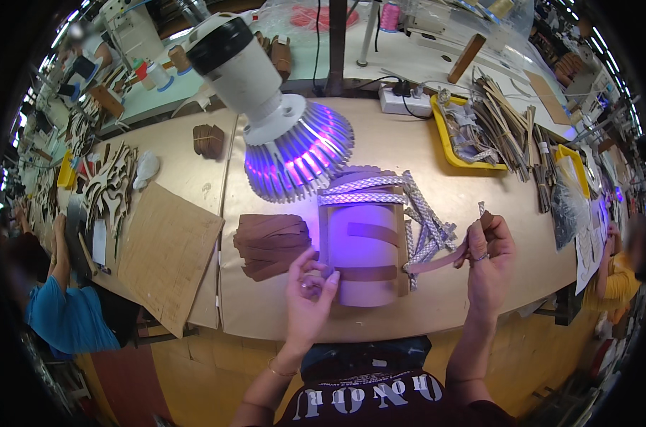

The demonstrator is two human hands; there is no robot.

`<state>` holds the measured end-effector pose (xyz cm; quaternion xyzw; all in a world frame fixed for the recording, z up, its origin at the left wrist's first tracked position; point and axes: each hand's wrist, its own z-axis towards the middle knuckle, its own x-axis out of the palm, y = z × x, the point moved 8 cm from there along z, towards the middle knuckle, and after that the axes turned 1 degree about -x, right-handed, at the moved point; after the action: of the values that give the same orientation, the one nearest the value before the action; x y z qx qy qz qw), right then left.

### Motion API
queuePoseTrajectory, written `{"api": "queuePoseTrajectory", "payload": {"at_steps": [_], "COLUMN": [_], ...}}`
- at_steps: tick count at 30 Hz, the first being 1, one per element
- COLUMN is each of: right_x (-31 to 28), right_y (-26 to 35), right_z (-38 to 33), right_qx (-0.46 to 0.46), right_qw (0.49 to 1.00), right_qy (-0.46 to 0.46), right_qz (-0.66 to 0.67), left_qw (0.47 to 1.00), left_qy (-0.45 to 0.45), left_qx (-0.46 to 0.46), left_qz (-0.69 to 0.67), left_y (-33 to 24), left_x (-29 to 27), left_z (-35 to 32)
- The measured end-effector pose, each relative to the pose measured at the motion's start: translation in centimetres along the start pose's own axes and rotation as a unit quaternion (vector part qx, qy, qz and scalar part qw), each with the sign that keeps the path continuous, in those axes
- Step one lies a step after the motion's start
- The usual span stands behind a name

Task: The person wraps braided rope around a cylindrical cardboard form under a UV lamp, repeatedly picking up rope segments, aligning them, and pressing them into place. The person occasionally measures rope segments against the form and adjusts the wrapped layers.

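Note:
A white cylinder form (362, 249) lies on the tan worktable (422, 306) under violet light, with brown leather strips across it. My left hand (310, 290) presses the end of the lower brown strip (369, 273) against the form's near left edge. My right hand (489, 260) pinches the other end of a brown strip (440, 262) and holds it out to the right, off the form. Several silver braided bands (422, 213) drape over the form's top and right side.
A lamp (276, 117) with a finned violet-glowing head hangs over the form. A pile of brown strips (271, 245) lies to the left, a cardboard sheet (167, 252) beyond it. Yellow trays (472, 128) with strips sit at back right. Other people sit at left and right.

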<state>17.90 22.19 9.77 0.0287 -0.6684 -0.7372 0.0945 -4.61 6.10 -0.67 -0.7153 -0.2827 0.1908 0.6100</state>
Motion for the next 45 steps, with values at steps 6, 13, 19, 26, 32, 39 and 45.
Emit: {"api": "queuePoseTrajectory", "payload": {"at_steps": [6,13,19,26,32,39,45], "right_x": [5.4,6.9,4.9,4.1,3.8,3.9,5.7], "right_y": [-2.1,-4.9,-7.1,-6.6,-6.9,-7.2,-6.6], "right_z": [-2.2,-3.2,-3.6,-3.6,-3.2,-1.0,0.3], "right_qx": [0.13,0.235,0.196,0.072,0.03,-0.013,-0.069], "right_qw": [0.975,0.934,0.961,0.997,0.984,0.971,0.955], "right_qy": [0.101,0.068,0.052,0.029,0.024,0.069,0.133], "right_qz": [0.15,0.261,0.186,0.01,-0.174,-0.229,-0.255], "left_qw": [0.946,0.976,0.976,0.988,0.994,0.995,0.99], "left_qy": [0.044,0.191,0.138,0.075,0.076,0.066,0.122], "left_qx": [0.278,0.022,-0.028,-0.066,-0.038,0.064,0.05], "left_qz": [0.159,-0.104,-0.166,-0.119,-0.067,0.028,0.046], "left_y": [-7.0,-4.6,-2.6,-0.9,-0.4,-1.5,-1.0], "left_x": [2.2,2.9,1.7,0.7,1.2,2.4,3.3], "left_z": [-1.2,1.7,3.2,4.0,4.2,6.6,7.5]}}
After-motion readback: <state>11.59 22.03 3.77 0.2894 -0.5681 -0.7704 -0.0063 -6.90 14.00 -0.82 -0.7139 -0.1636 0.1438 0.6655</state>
